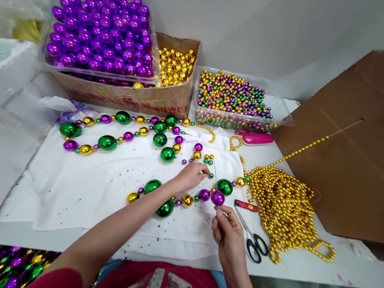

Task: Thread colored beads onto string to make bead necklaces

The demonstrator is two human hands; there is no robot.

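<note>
A tray point(98, 74) of purple balls point(100, 33) tops a box point(120, 97) near the worktop's point(365, 275) back left corner. A bead strand point(187, 200) lies nearer the front edge. The left hand's point(189, 177) fingers are pressed together beside a green bead point(211, 176) (whether they grip it, I cannot tell). The right hand's point(232, 232) fingers pinch the strand just below a purple bead point(218, 198). Scissors point(251, 235) lie close by; gold chain point(283, 201) heaps towards the right edge.
</note>
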